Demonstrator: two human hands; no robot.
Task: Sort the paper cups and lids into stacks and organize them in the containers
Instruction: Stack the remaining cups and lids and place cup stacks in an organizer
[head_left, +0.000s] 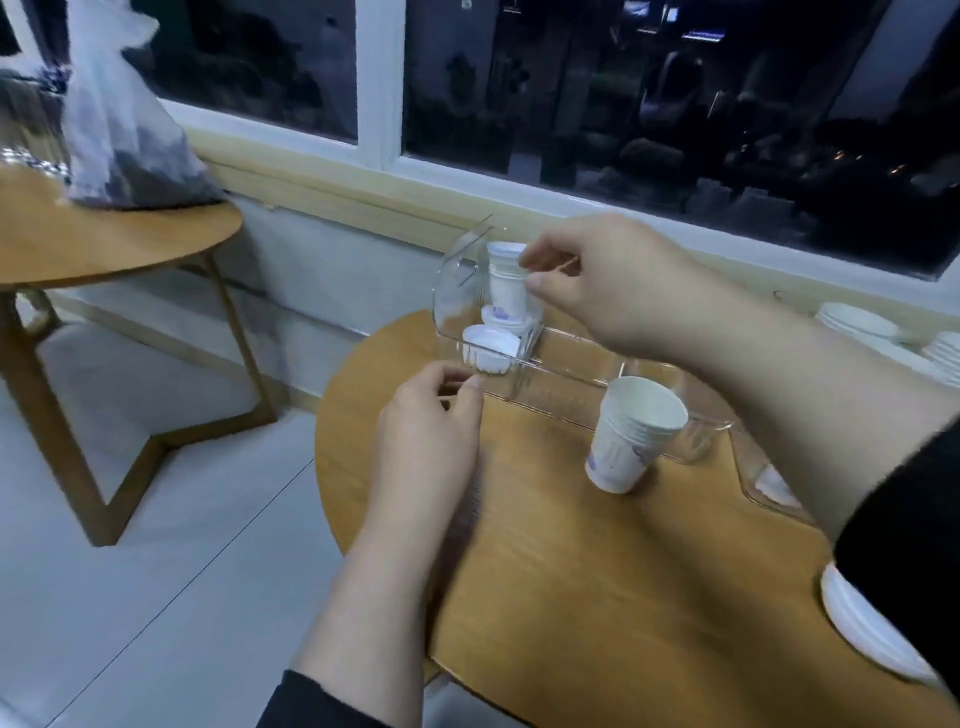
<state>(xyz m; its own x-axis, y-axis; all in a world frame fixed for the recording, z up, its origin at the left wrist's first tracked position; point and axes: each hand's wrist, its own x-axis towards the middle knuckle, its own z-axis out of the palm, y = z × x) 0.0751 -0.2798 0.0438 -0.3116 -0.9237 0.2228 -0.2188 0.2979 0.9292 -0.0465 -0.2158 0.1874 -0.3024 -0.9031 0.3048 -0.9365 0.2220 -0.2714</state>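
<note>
A clear plastic container lies on the round wooden table. My right hand pinches a small stack of white paper cups, upright at the container's far left end. Two more short cup stacks sit in the container in front of it. My left hand pinches the container's near left edge. A tilted stack of paper cups stands on the table against the container's front wall. White lids lie stacked at the table's right edge.
More white lid stacks rest on the sill at the far right, under the dark window. A second clear container sits partly under my right forearm. Another wooden table with a plastic bag stands to the left.
</note>
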